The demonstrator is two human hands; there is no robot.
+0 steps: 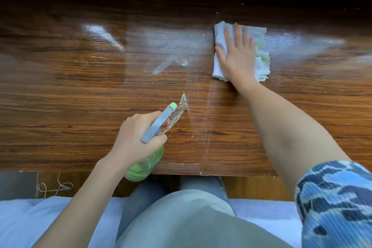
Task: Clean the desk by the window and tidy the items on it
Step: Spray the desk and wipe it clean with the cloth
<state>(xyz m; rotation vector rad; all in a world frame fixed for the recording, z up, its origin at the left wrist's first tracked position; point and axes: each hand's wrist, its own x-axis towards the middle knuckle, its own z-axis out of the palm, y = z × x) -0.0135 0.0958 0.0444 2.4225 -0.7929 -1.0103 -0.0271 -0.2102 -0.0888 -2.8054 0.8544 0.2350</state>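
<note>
We are in the wiping step. Our right hand [237, 56] lies flat on the white cloth [220, 50] at the upper right of centre, fingers straight and spread, pressing rather than gripping. Our left hand [136, 137] at lower centre is curled round the neck of the green spray bottle [144, 165], forefinger at the trigger, nozzle aimed toward the middle of the desk [80, 96].

To wipe well, we judge:
- Keep the palm flat so the whole cloth bears on the wood.
- Draw the cloth leftward through the wet streaks at centre frame, overlapping each pass.
- Hold the bottle clear of the cloth's path.

Nothing stands on the visible desk surface. A loop of string [56, 186] hangs below the front edge at lower left. The raised bottle is the only likely obstruction.
</note>
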